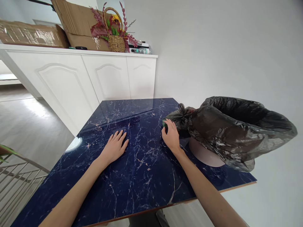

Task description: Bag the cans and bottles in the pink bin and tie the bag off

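My left hand (115, 146) lies flat on the dark blue marble-patterned table (142, 170), fingers spread, holding nothing. Over to the right, my right hand (170, 136) has its fingers curled at the left end of a knotted black plastic bag (181, 118). A dark thing with a bit of green shows between thumb and fingers; what it is I cannot make out. Just beyond that hand stands a light-coloured bin (205, 153), lined with a black garbage bag (222, 132) folded over its rim. The knotted bag lies against this lined bin.
A white cabinet (113, 75) stands behind the table, bearing cardboard boxes (80, 25), a wicker basket of flowers (116, 43) and a clear bottle (140, 50). A grey wall (213, 53) rises at the right. A metal rack (21, 183) is at the lower left.
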Available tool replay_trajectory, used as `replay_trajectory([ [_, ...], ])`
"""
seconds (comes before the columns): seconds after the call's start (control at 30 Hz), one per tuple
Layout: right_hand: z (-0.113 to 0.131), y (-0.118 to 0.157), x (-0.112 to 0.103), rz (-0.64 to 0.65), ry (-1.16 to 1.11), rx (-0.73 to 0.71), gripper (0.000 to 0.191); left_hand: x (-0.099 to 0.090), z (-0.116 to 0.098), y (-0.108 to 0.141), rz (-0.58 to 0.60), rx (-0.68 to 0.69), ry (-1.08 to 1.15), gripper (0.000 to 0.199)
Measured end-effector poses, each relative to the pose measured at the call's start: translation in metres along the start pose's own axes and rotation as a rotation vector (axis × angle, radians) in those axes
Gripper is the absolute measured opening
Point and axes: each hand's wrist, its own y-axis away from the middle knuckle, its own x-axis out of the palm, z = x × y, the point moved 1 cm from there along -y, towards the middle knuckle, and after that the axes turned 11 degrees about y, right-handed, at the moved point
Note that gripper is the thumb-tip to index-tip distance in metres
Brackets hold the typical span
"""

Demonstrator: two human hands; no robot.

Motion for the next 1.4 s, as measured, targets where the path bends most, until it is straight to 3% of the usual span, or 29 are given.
replay_trajectory([
  [0.2,0.007,0.002,0.000,0.019,-0.084,-0.045,0.045,-0.003,-0.003,0.001,0.008,0.001,0.001,0.070],
  [0.4,0.007,-0.005,-0.018,-0.112,0.006,-0.085,0.042,-0.001,-0.002,0.002,-0.004,0.010,0.007,0.070],
  [0.53,-0.006,-0.010,-0.028,-0.226,0.134,0.058,0.044,-0.001,0.000,0.002,-0.002,0.016,0.011,0.070],
  [0.67,-0.021,-0.009,-0.021,-0.146,0.209,0.262,0.052,-0.001,0.000,0.002,0.009,0.016,0.008,0.072],
  [0.73,-0.026,-0.007,-0.015,-0.109,0.233,0.292,0.054,-0.001,-0.001,0.002,0.013,0.014,0.006,0.073],
  [1.0,-0.023,-0.004,-0.005,-0.144,0.202,0.116,0.046,0.000,-0.002,0.003,-0.009,0.020,0.008,0.071],
  [1.23,0.008,0.001,-0.012,-0.048,0.071,0.101,0.046,0.003,-0.001,0.003,-0.039,0.030,0.014,0.069],
  [1.4,0.030,0.001,-0.024,0.059,-0.199,-0.034,0.045,0.003,-0.003,0.004,-0.042,0.032,0.013,0.070],
])
